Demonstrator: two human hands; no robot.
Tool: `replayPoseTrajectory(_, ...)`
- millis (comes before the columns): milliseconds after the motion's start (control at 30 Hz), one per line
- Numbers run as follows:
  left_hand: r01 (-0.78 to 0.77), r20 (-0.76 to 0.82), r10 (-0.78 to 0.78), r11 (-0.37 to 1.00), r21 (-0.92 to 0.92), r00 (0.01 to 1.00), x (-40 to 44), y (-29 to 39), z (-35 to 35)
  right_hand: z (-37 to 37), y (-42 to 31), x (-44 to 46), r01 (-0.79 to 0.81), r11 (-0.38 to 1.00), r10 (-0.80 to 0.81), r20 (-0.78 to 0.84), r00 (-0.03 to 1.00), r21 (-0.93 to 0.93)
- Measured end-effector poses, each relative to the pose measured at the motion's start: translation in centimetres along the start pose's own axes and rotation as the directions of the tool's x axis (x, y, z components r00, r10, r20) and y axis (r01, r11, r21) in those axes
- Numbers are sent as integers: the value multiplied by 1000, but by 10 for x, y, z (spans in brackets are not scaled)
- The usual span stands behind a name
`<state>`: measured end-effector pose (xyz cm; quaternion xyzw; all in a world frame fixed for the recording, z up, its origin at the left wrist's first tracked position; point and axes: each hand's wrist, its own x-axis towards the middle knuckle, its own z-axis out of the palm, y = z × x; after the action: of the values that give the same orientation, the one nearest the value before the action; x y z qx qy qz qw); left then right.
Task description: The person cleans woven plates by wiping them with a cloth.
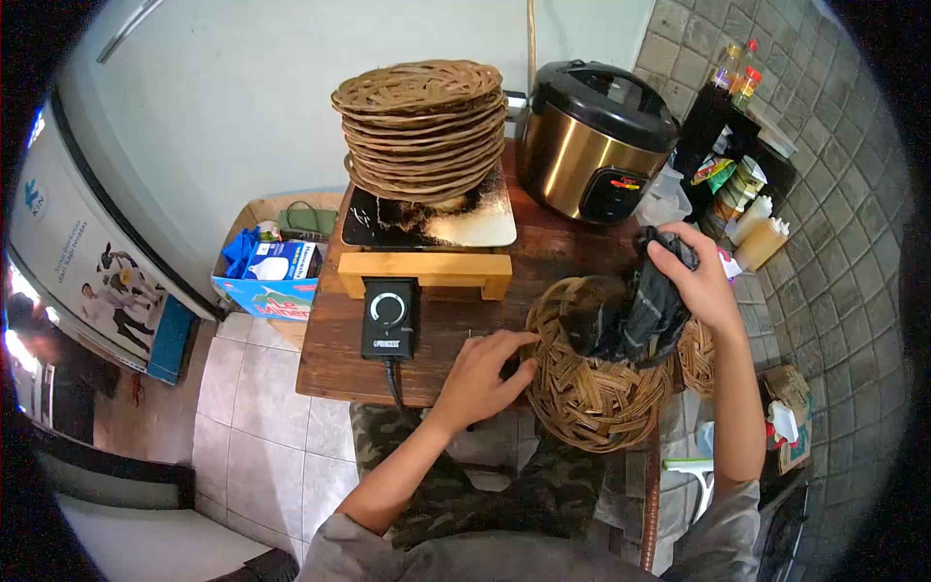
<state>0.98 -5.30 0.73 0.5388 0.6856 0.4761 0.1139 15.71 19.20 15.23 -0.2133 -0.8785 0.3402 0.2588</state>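
Note:
A round woven wicker plate (601,403) lies tilted at the front right edge of the wooden table. At its left rim is my left hand (490,376), thumb and fingers closed on the edge. My right hand (693,272) grips a bunched black cloth (635,310) with faint pale marks. The cloth rests over the upper part of the plate and hides some of the weave. Another wicker plate (696,357) shows partly, to the right of the first and lower down.
A tall stack of wicker plates (422,136) stands on an electric hot plate (388,228) over a bamboo stand (427,272). Behind are a rice cooker (601,145) and several bottles (761,238). A cardboard box (267,291) sits left of the table (330,373).

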Motion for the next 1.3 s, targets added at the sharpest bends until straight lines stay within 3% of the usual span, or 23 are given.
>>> replayPoseTrajectory(100, 33, -31, -34, 999, -11, 999, 0, 5, -1, 17, 16, -4, 59, 980, -50, 55, 997, -187)
replayPoseTrajectory(133, 32, -32, -32, 999, -12, 999, 0, 5, -1, 19, 29, -4, 154, 936, -109, 154, 982, -317)
replayPoseTrajectory(167, 33, -24, -33, 999, -23, 999, 0, 4, -1, 24, 30, -8, 156, 931, -92, 203, 975, -330)
replayPoseTrajectory(267, 34, -15, -35, 999, -27, 999, 0, 3, 0, 49, 33, -24, 183, 905, -138, 141, 980, -385)
replayPoseTrajectory(367, 29, -23, -29, 999, -15, 999, 0, 2, 0, 71, 27, -39, 477, 770, -425, 217, 879, -424)
replayPoseTrajectory(433, 27, -32, -28, 999, -19, 999, -1, 3, 2, 83, 19, -51, 552, 740, -435, 352, 829, -385)
replayPoseTrajectory(600, 66, -31, -66, 998, -14, 997, -1, 9, -2, 100, 20, -62, 562, 778, -425, 422, 801, -282)
replayPoseTrajectory(700, 15, -59, -14, 1000, 7, 998, -1, 3, 2, 106, 24, -61, 538, 797, -427, 372, 824, -276)
replayPoseTrajectory(833, 19, -29, -18, 999, 35, 999, 1, -1, 2, 109, 24, -59, 629, 724, -510, 393, 765, -285)
replayPoseTrajectory(900, -36, -48, 39, 998, 58, 998, 1, -4, 7, 108, 24, -56, 590, 749, -423, 467, 777, -303)
replayPoseTrajectory(1033, -4, -5, 4, 998, 57, 1000, 0, 0, 6, 110, 36, -48, 598, 770, -447, 480, 755, -224)
replayPoseTrajectory(1133, -15, -8, 15, 999, 51, 1000, -1, -2, 6, 111, 39, -47, 490, 861, -365, 501, 785, -140)
replayPoseTrajectory(1300, 0, -26, 2, 997, 78, 1000, -5, 1, 9, 104, 32, -45, 484, 867, -347, 552, 758, -120)
